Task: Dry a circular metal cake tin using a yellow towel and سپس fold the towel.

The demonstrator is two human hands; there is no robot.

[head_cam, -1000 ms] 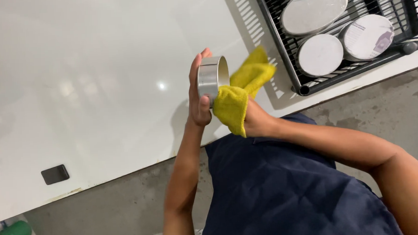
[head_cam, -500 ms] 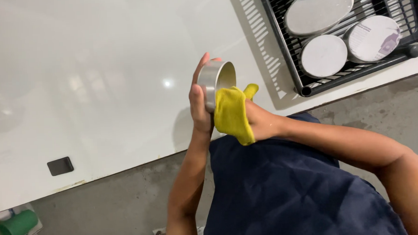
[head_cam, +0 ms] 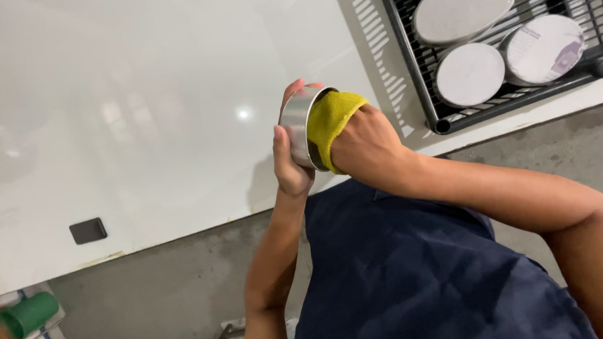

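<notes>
Sideways, a shiny round steel bowl [head_cam: 298, 125] is being gripped by the left hand [head_cam: 290, 164] while a yellow cloth [head_cam: 328, 123] is being pressed inside by the right hand [head_cam: 368, 149]; a black dish rack [head_cam: 412, 70] of round lids is sitting nearby.

A glossy white counter [head_cam: 143, 115] is catching a ceiling light's glare below me; grey concrete floor [head_cam: 158, 291] is running alongside, a black wire rack [head_cam: 416, 69] sitting at the counter's corner.

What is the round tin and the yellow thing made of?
The tin looks like metal, probably steel: silvery, smooth, with a soft shine along its side. The left hand holds it. The cloth looks like soft fuzzy fabric, maybe microfibre: matte, bright yellow, bunched up where the right hand pushes it inside.
</notes>
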